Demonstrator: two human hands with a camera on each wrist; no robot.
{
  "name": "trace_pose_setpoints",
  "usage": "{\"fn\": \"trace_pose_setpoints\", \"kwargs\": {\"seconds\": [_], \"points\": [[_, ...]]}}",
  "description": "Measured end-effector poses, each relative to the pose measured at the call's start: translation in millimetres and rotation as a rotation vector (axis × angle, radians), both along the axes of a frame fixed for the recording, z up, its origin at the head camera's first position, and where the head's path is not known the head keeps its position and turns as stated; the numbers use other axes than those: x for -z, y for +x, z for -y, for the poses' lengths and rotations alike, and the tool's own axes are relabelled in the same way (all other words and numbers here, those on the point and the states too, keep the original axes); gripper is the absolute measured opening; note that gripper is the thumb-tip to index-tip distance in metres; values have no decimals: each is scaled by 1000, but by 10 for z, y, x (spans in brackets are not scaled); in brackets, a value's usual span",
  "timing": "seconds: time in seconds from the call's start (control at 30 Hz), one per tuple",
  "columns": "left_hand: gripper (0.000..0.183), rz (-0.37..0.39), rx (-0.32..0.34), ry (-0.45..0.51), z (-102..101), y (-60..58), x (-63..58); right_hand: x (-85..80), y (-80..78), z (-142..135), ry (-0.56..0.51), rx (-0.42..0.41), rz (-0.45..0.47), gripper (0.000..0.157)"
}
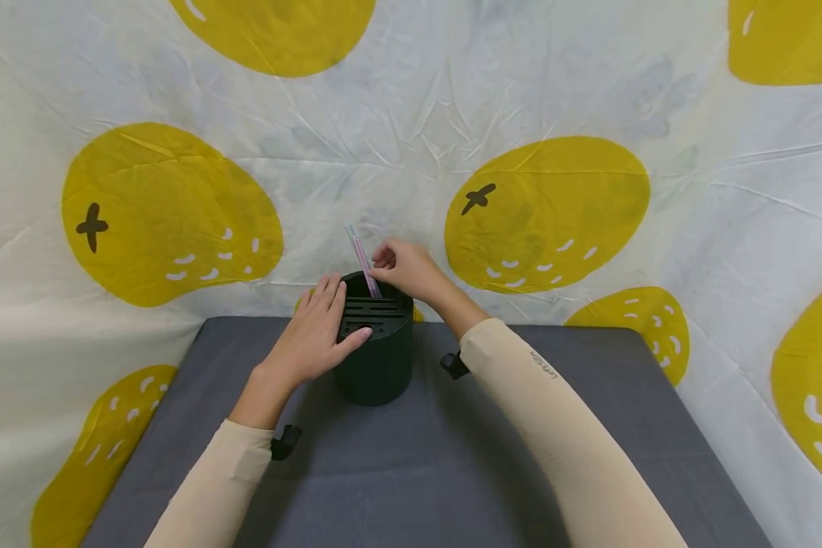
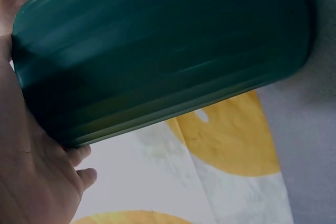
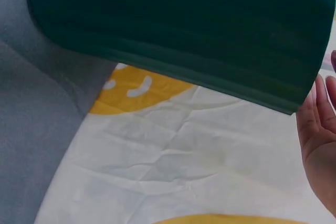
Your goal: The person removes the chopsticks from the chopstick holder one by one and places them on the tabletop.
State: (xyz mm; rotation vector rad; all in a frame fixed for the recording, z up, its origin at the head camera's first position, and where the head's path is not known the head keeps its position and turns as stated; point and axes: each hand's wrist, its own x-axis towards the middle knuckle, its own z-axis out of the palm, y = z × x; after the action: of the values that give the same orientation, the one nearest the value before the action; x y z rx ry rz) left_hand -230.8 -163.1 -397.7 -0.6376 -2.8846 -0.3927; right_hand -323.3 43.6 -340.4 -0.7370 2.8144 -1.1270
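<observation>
A dark green round holder [image 1: 374, 373] with a slotted insert [image 1: 382, 308] in its top stands upright at the table's back edge. My left hand [image 1: 311, 335] rests on its left rim, fingers straight and thumb stretched across the front of the top. A slim, see-through pinkish stick [image 1: 360, 253] leans out of the opening behind the slots; its lower end is hidden inside. With thumb and fingertip, my right hand [image 1: 411, 268] pinches the stick just above the rim. Both wrist views show the holder's smooth side, with part of each hand at its top end.
The holder stands on a grey cloth-covered table [image 1: 397, 487]. Close behind it hangs a white sheet [image 1: 397, 99] printed with yellow fruit shapes. A black camera mount sits under each wrist, the left one [image 1: 288, 443] low over the table.
</observation>
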Motion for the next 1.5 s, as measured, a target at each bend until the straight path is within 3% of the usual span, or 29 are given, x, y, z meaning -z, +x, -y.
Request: {"fn": "trace_pose_setpoints", "kwargs": {"seconds": [0.6, 1.5], "points": [[96, 2, 1, 8, -29, 14, -45, -14, -34, 145, 69, 58, -39, 18], [96, -33, -14, 18, -63, 163, 9, 27, 109, 55, 35, 31, -89, 13]]}}
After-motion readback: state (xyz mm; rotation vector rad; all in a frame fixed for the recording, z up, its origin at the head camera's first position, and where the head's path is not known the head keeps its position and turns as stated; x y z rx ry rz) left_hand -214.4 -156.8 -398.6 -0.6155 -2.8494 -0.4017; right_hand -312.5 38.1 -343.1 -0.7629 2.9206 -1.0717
